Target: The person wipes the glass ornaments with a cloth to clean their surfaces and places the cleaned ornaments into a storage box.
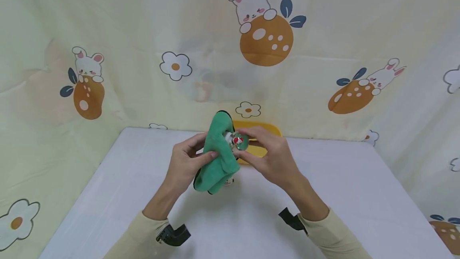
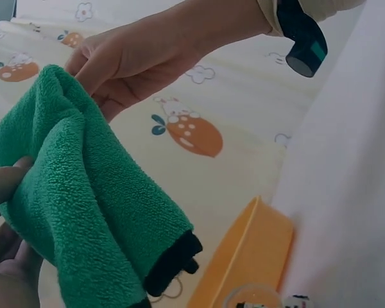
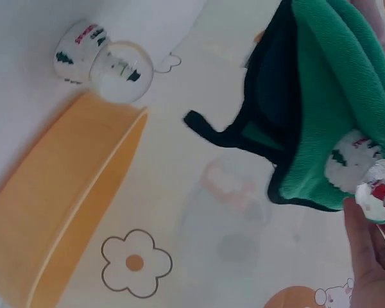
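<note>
A small snow globe point(image 1: 240, 141) with a clear ball and a red and white figure inside is held between the thumb and fingertips of my right hand point(image 1: 274, 157). My left hand point(image 1: 185, 163) grips a green cloth point(image 1: 217, 151) with dark edging, its thumb lying on top. In the right wrist view the cloth wraps around the globe's white printed base point(image 3: 350, 160). The left wrist view shows the cloth point(image 2: 70, 179) hiding the globe. Below the cloth, a second snow globe point(image 3: 122, 72) stands on the table; the head view catches only its base point(image 1: 229, 180).
A yellow-orange bin point(image 1: 264, 125) stands behind the hands on the white table point(image 1: 323, 179). The second globe is close beside the bin in the right wrist view. A curtain point(image 1: 143, 19) printed with rabbits and flowers hangs behind the table. Black straps point(image 1: 174, 235) sit on both wrists.
</note>
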`<state>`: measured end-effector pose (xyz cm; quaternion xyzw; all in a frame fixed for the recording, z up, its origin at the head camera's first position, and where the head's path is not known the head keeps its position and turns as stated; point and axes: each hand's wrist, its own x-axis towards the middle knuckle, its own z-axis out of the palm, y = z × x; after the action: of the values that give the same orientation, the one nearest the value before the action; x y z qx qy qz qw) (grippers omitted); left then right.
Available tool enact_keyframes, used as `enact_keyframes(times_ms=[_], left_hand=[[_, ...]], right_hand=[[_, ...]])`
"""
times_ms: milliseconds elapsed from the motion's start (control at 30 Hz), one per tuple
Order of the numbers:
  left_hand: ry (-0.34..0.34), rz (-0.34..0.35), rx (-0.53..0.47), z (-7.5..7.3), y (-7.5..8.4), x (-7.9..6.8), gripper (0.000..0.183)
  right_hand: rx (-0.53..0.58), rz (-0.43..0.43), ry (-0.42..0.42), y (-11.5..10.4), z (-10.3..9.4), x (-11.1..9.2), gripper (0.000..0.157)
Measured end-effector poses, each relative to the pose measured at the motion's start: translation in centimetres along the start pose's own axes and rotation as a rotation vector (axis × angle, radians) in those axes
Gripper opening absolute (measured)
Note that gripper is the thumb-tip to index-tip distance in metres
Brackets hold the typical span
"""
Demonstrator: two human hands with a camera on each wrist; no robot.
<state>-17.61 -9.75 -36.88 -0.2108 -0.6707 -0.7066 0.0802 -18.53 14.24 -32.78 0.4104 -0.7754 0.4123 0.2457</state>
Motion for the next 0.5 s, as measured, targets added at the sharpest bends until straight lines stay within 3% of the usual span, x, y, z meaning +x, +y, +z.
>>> enact_keyframes(times_ms=[200,500], left_hand=[[0.0,-0.066,0.011,-0.4,-0.6,-0.3,0.049],[0.005,-0.165,-0.071,-1.6,-0.5,-0.8,0.052]], right_hand=[[0.062,0.092,-0.056,-0.1,-0.1,-0.1,0.05],[-0.025,0.154,-0.081,0.7,-1.5,-0.1,0.054]])
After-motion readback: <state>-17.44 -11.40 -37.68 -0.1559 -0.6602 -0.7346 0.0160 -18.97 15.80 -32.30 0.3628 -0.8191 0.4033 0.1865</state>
